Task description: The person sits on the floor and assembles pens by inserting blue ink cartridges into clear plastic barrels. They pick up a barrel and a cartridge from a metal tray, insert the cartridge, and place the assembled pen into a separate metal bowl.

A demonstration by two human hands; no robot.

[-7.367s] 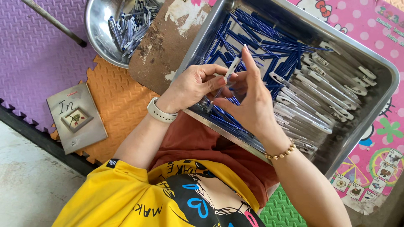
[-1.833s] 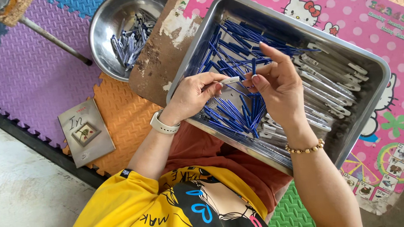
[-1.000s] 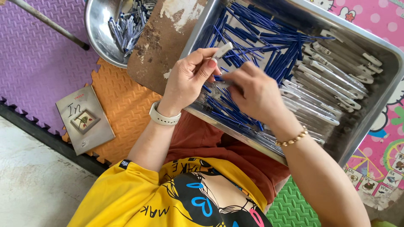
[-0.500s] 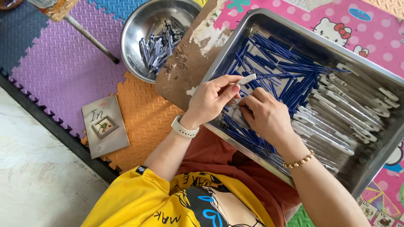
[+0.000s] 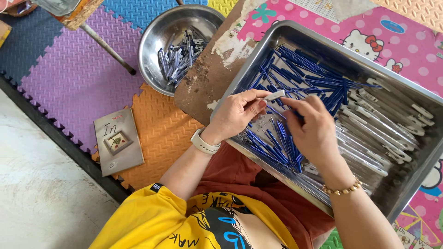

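Observation:
A big steel tray (image 5: 406, 184) holds a heap of thin blue pen refills (image 5: 304, 83) on its left side and clear pen barrels (image 5: 383, 129) on its right. My left hand (image 5: 237, 113), a white watch on its wrist, pinches a clear pen barrel (image 5: 275, 95) over the tray. My right hand (image 5: 314, 129), with a bead bracelet, is just beside it with fingers bent over the blue refills; a blue refill seems pinched in its fingertips, pointing at the barrel.
A round steel bowl (image 5: 159, 34) with several assembled pens (image 5: 180, 57) sits at upper left on foam puzzle mats. A worn brown board (image 5: 207, 78) lies under the tray. A small grey booklet (image 5: 117, 140) rests on the orange mat; bare concrete floor lies at left.
My right hand dipped into the blue refills and came back up beside the barrel in my left hand. The view has shifted, so the bowl and tray sit lower and further right.

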